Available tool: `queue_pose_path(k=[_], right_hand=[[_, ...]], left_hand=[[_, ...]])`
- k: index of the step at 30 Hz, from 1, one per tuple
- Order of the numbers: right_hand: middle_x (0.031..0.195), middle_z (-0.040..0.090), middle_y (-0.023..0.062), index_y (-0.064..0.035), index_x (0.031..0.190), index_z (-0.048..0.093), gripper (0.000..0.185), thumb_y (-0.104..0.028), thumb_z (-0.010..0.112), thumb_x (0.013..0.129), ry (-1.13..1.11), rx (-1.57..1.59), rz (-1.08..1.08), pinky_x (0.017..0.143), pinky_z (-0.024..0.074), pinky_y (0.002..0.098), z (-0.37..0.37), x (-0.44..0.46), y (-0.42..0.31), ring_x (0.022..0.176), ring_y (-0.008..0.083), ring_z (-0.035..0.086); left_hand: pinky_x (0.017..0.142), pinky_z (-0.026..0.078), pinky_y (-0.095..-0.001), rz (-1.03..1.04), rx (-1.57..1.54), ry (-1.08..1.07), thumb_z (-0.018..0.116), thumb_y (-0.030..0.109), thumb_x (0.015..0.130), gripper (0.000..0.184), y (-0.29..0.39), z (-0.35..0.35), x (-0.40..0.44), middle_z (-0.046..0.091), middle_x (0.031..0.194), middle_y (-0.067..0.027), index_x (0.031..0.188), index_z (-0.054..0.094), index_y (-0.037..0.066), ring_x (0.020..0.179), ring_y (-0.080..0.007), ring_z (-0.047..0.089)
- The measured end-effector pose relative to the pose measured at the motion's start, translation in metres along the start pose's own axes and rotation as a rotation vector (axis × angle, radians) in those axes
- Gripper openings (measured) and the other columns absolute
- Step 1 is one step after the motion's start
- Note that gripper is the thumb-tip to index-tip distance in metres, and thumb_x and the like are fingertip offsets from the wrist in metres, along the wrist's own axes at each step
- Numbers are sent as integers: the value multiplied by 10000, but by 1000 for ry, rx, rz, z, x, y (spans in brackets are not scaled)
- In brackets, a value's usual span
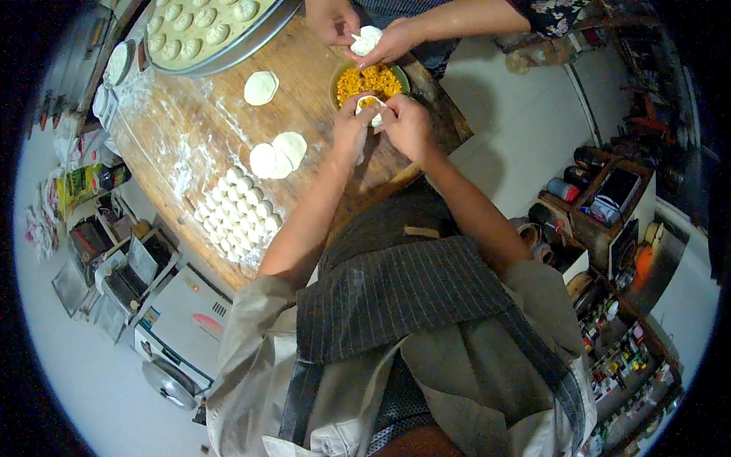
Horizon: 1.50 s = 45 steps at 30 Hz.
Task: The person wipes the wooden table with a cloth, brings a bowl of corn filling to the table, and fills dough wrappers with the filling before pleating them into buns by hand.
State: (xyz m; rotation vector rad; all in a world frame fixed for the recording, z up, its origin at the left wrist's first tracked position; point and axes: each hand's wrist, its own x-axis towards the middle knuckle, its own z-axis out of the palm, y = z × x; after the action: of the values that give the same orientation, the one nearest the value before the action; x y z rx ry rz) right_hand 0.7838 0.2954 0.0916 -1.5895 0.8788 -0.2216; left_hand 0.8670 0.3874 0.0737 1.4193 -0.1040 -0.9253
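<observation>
Between my two hands is a round dough wrapper (pixel 376 118) with a bit of orange filling in it. My left hand (pixel 350 126) supports it from the left, thumb over its edge. At its right edge, my right hand (pixel 407 126) pinches the dough. Just beyond them stands a green bowl (pixel 333 85) of orange, crumbly filling (pixel 368 78), partly hidden by my hands. Flat dough wrappers (pixel 278 155) lie on the wooden table to the left, and another wrapper (pixel 261 88) lies farther back.
Rows of small dough pieces (pixel 237 213) sit on the floured table (pixel 221 114). A large round tray (pixel 228 63) holds several shaped buns (pixel 217 33). Across the table, another person's hands (pixel 392 38) hold a filled wrapper (pixel 367 40) above the bowl. Crowded shelves (pixel 628 343) stand at right.
</observation>
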Motion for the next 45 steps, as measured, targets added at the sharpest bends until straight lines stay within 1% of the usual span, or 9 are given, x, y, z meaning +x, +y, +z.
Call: queue_pose_path(k=[2,6,8,17,22,26,35,40,45], right_hand=[[750,620,178,-6,843,582,120,-101,639,796,124,-446,-296,660,494,421,0,-1,11,722,355,632],[750,637,162,0,850,612,88,-79,627,814,148,-408,-257,612,494,365,3,-3,12,641,260,648],[778,626,188,-13,862,595,124,-123,619,812,112,-329,-259,661,484,442,6,-3,11,735,385,610],[791,627,204,-17,867,598,118,-131,587,836,198,-464,-381,669,483,465,4,-11,12,756,394,615],[800,626,205,-13,840,595,116,-129,595,833,103,-355,-276,670,484,466,0,-9,5,751,391,616],[817,626,210,-10,832,594,96,-106,598,823,10,-370,-254,700,488,464,-6,-4,7,776,386,619],[835,639,191,-23,870,614,94,-92,610,806,73,-393,-371,706,494,429,-6,0,26,791,357,629],[820,648,193,-1,856,624,111,-92,643,795,2,-264,-259,655,507,363,-19,4,10,714,299,648],[804,646,193,17,860,615,107,-76,626,809,-36,-195,-251,663,507,381,-25,1,0,711,302,643]], left_hand=[[743,472,-265,56,72,28,579,64,829,275,-11,-2,3,618,964,-87,1094,591,-8,841,-158,582],[783,453,-261,154,154,11,580,58,823,261,-13,-6,4,624,962,-84,1072,607,-11,856,-158,577],[781,455,-262,179,148,-16,581,52,817,259,-14,-7,5,628,957,-83,1067,611,-9,853,-160,578],[808,465,-265,273,371,-45,512,13,842,245,-20,-7,7,669,935,-56,1040,656,25,877,-131,598],[805,469,-269,13,223,-68,508,43,863,262,-9,-5,2,665,972,-65,1091,635,26,877,-135,598],[692,505,-301,40,323,-79,469,95,859,309,-4,-1,-3,649,902,-122,1115,617,5,787,-177,614],[669,507,-312,369,695,-126,496,151,860,310,-10,-5,6,667,922,-143,1100,631,9,847,-221,639],[630,557,-306,-289,-79,-244,374,345,965,420,15,-6,12,660,976,-106,1110,590,15,853,-208,654],[561,537,-252,-370,-369,-151,434,409,966,393,16,11,2,666,925,-65,1051,600,62,775,-131,651]])
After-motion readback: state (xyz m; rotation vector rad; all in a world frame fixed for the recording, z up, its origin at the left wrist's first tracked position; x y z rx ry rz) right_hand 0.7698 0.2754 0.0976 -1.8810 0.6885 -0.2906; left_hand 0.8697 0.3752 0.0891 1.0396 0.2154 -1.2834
